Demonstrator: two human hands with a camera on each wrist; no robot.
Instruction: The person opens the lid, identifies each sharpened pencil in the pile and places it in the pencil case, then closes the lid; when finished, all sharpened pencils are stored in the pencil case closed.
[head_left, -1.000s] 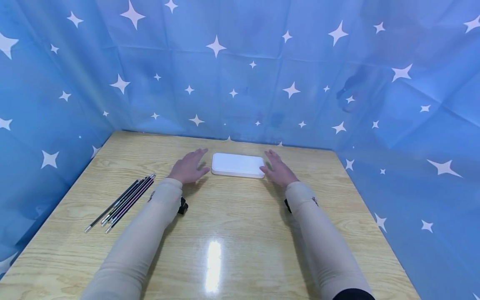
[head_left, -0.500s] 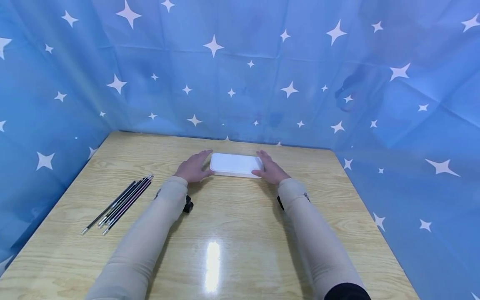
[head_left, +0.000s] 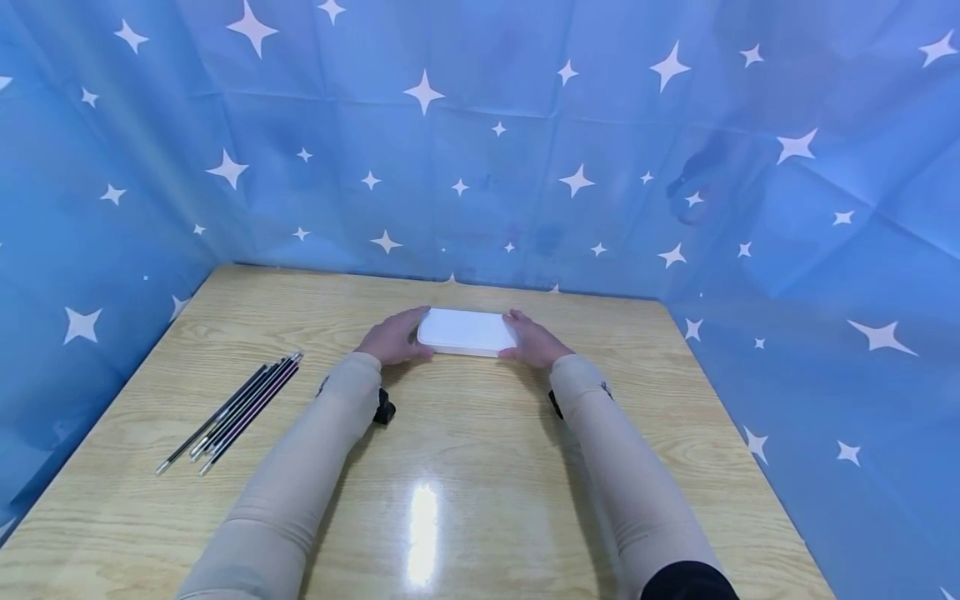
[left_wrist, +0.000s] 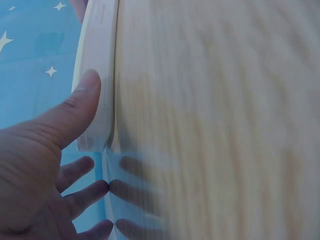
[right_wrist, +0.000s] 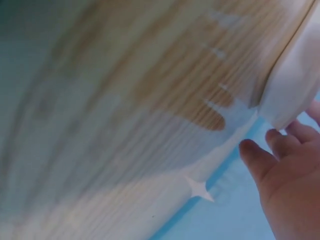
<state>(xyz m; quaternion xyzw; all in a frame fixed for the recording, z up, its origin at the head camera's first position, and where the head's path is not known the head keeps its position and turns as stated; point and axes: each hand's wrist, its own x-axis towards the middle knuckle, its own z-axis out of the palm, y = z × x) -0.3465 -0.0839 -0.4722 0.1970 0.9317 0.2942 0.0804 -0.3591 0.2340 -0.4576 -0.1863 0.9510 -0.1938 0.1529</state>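
As the left hand and right hand are closing in, the white box is lying on the table, seemingly within grasp; left fingers are splaying past the box's left end, thumb touching, while I cannot tell whether the right is pinching.

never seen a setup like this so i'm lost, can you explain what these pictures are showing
There is no machine here, just one person's bare left hand and right hand, in pale sleeves. The wide picture comes from a camera worn on the head; the two close ones come from cameras on each wrist. On the wooden table lie a flat white box and, to its left, a bunch of dark pencil-like sticks. A blue star-patterned curtain hangs behind. Each hand holds one end of the box, thumb in front, fingers behind; how firmly can't be told.
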